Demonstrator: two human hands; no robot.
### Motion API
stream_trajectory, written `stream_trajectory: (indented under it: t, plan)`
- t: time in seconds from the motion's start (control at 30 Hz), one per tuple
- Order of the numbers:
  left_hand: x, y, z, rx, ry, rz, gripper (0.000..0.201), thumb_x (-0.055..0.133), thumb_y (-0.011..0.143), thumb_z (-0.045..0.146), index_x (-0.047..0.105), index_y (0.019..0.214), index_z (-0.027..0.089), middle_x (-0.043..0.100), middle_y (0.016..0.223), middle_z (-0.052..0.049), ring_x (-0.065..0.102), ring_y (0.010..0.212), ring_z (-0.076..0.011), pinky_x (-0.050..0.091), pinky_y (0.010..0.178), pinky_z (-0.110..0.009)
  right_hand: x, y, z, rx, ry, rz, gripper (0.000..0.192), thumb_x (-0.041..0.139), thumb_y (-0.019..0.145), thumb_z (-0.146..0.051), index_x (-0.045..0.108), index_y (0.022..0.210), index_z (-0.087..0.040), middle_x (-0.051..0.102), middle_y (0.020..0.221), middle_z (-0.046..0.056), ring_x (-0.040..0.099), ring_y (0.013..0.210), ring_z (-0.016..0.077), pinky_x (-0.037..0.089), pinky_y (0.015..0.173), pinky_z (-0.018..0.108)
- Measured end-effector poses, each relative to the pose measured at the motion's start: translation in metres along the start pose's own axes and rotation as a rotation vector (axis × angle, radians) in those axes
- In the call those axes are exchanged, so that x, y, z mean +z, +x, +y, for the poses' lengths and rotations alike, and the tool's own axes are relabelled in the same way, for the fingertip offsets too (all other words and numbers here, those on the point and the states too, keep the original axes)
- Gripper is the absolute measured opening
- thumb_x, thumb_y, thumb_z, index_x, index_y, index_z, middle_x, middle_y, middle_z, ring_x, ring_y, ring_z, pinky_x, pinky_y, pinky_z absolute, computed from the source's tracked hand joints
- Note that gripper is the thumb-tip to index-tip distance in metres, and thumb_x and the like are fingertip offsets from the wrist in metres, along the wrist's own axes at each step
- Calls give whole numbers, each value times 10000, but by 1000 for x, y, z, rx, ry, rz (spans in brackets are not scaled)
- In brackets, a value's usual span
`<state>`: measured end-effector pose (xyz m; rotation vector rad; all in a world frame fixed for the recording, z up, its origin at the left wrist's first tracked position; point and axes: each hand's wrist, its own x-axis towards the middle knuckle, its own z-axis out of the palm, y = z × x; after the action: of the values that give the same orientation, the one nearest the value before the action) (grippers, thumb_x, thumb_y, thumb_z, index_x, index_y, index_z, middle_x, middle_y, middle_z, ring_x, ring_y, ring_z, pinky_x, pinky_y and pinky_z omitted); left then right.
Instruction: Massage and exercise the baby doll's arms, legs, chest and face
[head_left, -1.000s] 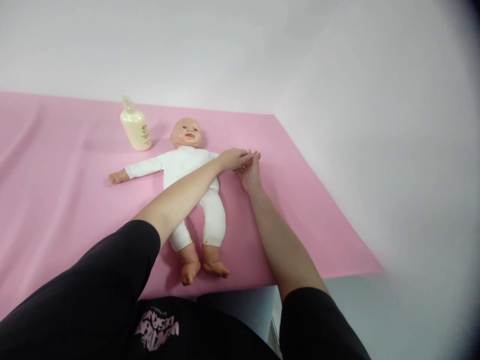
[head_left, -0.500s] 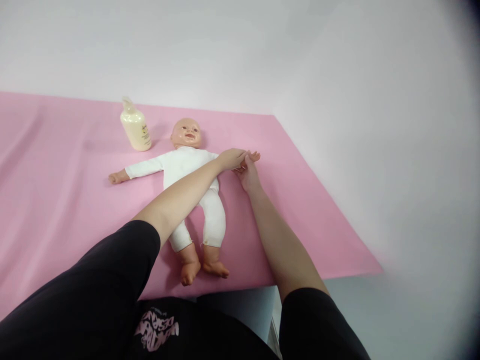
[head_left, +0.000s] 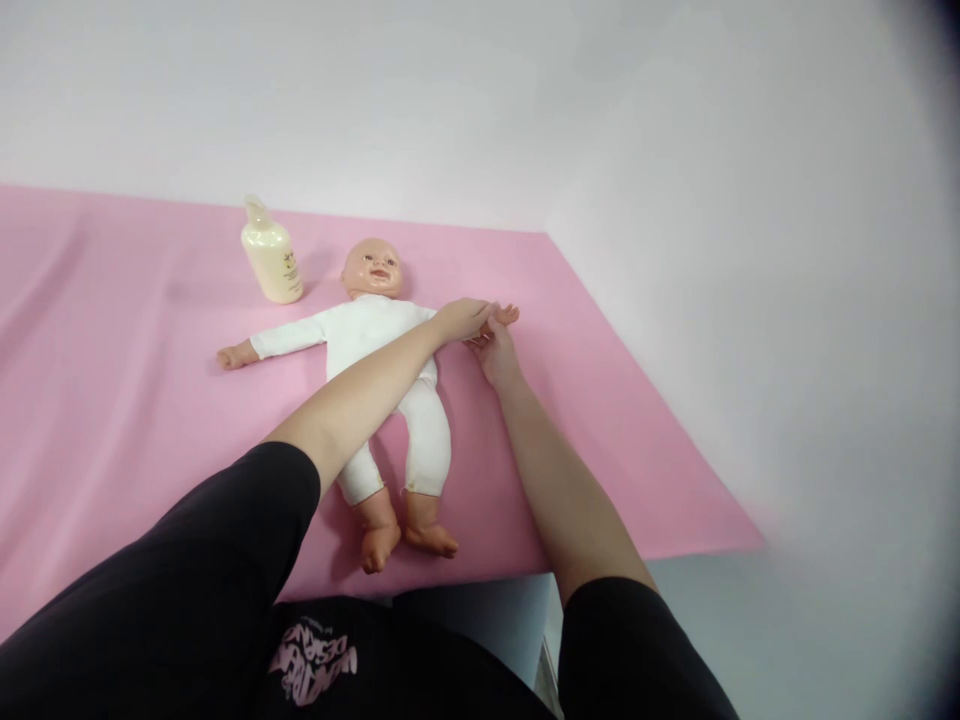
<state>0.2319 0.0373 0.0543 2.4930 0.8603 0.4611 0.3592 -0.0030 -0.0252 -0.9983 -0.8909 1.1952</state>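
I see the doll (head_left: pixel 382 375) lying face up on the pink-covered table (head_left: pixel 112 400), near its right end, arms spread and legs pointing toward me. My judgement is that the work is on the doll's arm at the right of the view, out at its hand end; the other arm, the trunk and the legs lie untouched at this moment. My left hand (head_left: pixel 463 318) reaches across the doll's chest and lies over that arm, fingers curled loosely around it near the wrist. My right hand (head_left: pixel 496 352) comes up from below and meets it, its fingers (head_left: pixel 486 336) closed lightly about the doll's small hand (head_left: pixel 508 315), whose tips poke out beyond. A cream lotion bottle (head_left: pixel 271 262) stands upright just beside the doll's head.
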Motion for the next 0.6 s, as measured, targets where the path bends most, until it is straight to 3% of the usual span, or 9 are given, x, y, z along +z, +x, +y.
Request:
stream_trajectory:
  t: [0.2, 0.4, 0.6]
  plan:
    - [1, 3, -4, 112, 32, -61, 566, 199, 1102, 238, 586, 1514, 206, 583, 1569, -51, 566, 1403, -155, 382, 1174, -243, 5, -6, -3, -22, 16, 14, 582, 705, 722, -465, 567, 1274, -343, 711, 1092, 26, 688, 956, 222, 607, 856, 427]
    - [2, 5, -5, 130, 100, -80, 606, 138, 1101, 243, 554, 1541, 203, 592, 1561, -30, 577, 1384, -152, 349, 1208, -255, 17, -26, -18, -66, -80, 16, 568, 598, 757, -305, 576, 1324, -299, 731, 1091, 26, 668, 1017, 219, 584, 895, 405]
    - [-1, 1, 0, 129, 109, -70, 589, 187, 1082, 216, 588, 1513, 208, 615, 1536, -58, 593, 1366, -175, 384, 1183, -273, 21, -33, -28, -63, -138, -7, 550, 557, 763, -267, 603, 1311, -288, 737, 1110, 32, 666, 1056, 215, 573, 892, 379]
